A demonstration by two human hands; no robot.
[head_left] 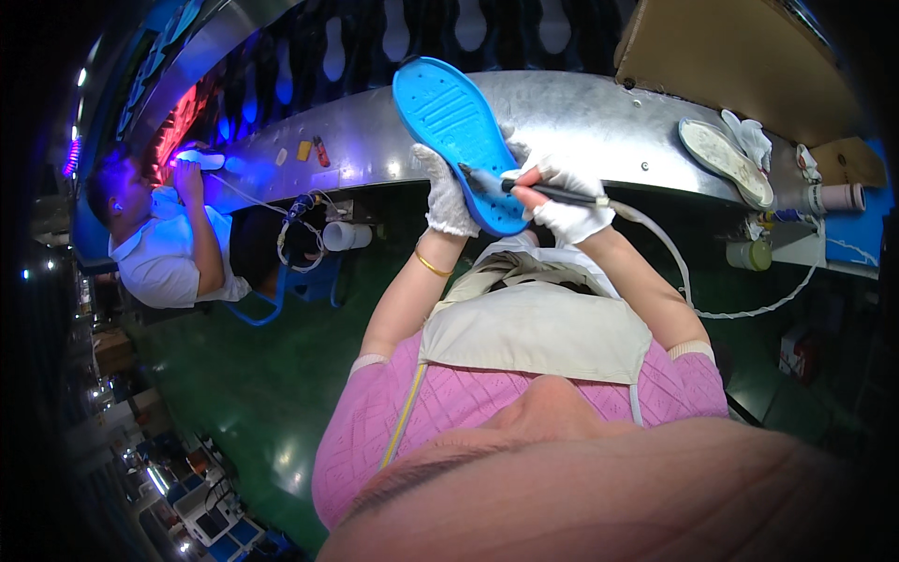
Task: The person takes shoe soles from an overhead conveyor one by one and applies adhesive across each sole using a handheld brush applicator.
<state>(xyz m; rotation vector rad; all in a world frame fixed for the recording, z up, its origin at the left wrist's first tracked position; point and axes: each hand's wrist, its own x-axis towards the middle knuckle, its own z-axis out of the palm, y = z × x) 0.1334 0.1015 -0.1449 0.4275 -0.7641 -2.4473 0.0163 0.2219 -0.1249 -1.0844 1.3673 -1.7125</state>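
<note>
A bright blue shoe sole (448,105) is tilted up over the front edge of the metal bench, its ridged, hole-dotted face toward me. My left hand (448,192), in a pale knit glove, grips it from the near left side; some fingers show past its right edge. In a white glove with bare fingertips, my right hand (567,199) is closed round the black handle of a brush (482,181). The bristles touch the lower half of the sole. From the handle's rear end a pale hose (667,253) runs down to the right.
On the right of the metal bench (581,126) lie a dirty white sole (716,157) and white gloves (749,139), near cardboard (740,61). Farther left are a yellow block (304,150) and a small red bottle (321,152). A seated co-worker (169,244) holds a lit sole.
</note>
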